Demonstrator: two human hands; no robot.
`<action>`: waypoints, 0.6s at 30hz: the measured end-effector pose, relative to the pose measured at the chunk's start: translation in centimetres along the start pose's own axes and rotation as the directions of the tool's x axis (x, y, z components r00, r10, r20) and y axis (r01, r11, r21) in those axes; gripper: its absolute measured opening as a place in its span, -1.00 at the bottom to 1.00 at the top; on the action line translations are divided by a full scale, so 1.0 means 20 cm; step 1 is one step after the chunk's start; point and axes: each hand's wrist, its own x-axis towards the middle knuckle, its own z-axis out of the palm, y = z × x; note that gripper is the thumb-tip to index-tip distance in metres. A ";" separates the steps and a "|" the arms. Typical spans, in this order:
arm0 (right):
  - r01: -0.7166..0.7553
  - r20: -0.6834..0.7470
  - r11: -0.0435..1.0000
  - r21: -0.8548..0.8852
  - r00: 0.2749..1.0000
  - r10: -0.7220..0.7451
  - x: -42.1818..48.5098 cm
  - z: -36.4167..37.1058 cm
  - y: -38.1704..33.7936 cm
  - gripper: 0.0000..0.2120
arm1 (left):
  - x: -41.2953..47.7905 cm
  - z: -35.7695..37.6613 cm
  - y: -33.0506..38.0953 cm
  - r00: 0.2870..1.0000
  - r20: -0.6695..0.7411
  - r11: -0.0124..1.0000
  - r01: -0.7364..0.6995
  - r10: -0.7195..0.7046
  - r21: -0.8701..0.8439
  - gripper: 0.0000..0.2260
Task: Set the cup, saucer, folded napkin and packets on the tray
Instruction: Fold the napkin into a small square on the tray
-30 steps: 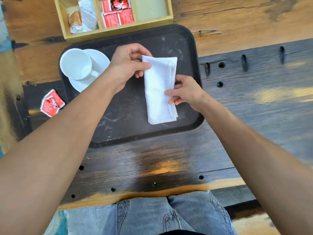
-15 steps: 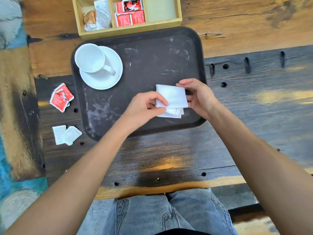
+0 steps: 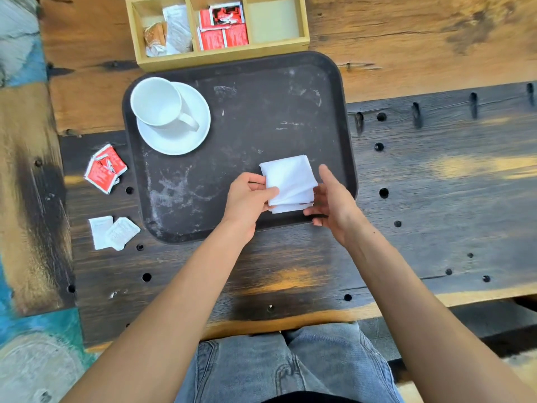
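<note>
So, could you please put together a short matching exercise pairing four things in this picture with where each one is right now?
Things:
1. cup
2. folded napkin
3. red packets
4. white packets

Places:
A. on the table left of the tray, nearer the person
B. on the saucer
C. between the left hand and right hand, over the tray
D. on the table left of the tray, farther from the person

Pairs: 1-B, 2-C, 3-D, 4-A
</note>
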 end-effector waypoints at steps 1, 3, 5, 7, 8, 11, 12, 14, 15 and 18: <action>-0.017 0.026 1.000 0.023 1.000 0.017 0.00 0.00 -0.01 -0.45 | 0.00 0.00 0.01 1.000 0.014 1.000 0.016 -0.015 -0.015 -0.74; -0.016 0.077 0.997 0.071 0.997 0.010 0.00 0.00 -0.01 -0.53 | 0.00 -0.01 0.02 0.999 0.030 0.999 0.029 -0.028 -0.030 -0.72; 0.011 0.096 0.996 0.092 0.995 -0.020 0.01 -0.01 -0.02 -0.71 | 0.00 -0.01 0.02 0.998 0.040 0.998 0.042 -0.040 -0.045 -0.70; 0.047 0.083 0.997 0.067 0.995 -0.053 0.02 -0.02 -0.02 -0.83 | 0.00 -0.01 0.01 0.998 0.034 0.998 0.051 -0.050 -0.035 -0.69; 0.060 0.068 0.998 0.033 0.996 -0.062 0.03 -0.03 -0.01 -0.85 | 0.00 -0.01 0.00 0.998 0.027 0.999 0.053 -0.053 -0.008 -0.69; 0.079 0.013 0.992 -0.096 0.997 -0.078 0.04 -0.03 0.02 -0.82 | 0.01 0.01 -0.02 0.998 0.001 0.993 0.059 -0.059 0.103 -0.68; 0.086 -0.004 0.989 -0.122 0.996 -0.087 0.04 -0.04 0.02 -0.78 | 0.01 0.01 -0.03 0.998 -0.010 0.989 0.061 -0.061 0.135 -0.68; 0.099 -0.038 0.979 -0.177 0.993 -0.107 0.04 -0.04 0.02 -0.72 | 0.01 0.02 -0.04 0.998 -0.032 0.978 0.062 -0.057 0.200 -0.69; 0.115 -0.060 0.966 -0.230 0.989 -0.132 0.04 -0.04 0.02 -0.71 | 0.02 0.02 -0.05 0.998 -0.037 0.972 0.058 -0.051 0.229 -0.69; 0.206 -0.115 0.867 -0.454 0.951 -0.286 0.04 -0.04 0.03 -0.80 | 0.03 0.02 -0.06 0.998 -0.052 0.958 0.043 -0.030 0.282 -0.72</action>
